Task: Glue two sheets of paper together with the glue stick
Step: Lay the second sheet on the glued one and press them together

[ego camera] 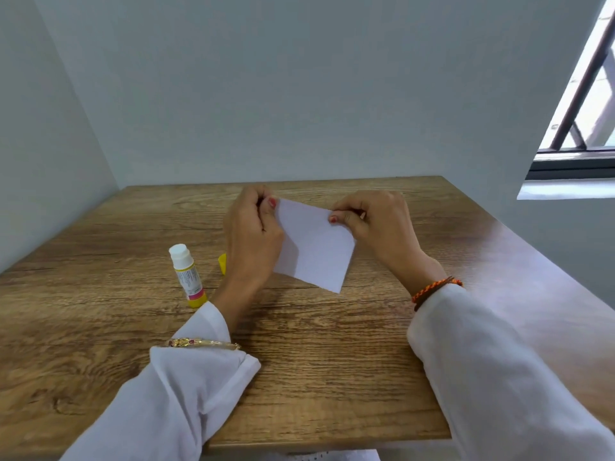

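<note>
A small white paper (316,247) is held tilted above the wooden table (299,361), with both hands pinching its upper corners. My left hand (253,234) grips the top left corner between thumb and fingers. My right hand (376,221) grips the top right corner the same way. I cannot tell whether it is one sheet or two lying together. The glue stick (187,276) stands upright and uncapped to the left of my left hand, its white tip showing. Its yellow cap (222,263) lies just behind my left wrist, partly hidden.
The table fills a corner between grey walls at the left and back. A window with a dark frame (579,158) is at the upper right. White paper (332,455) shows below the table's near edge.
</note>
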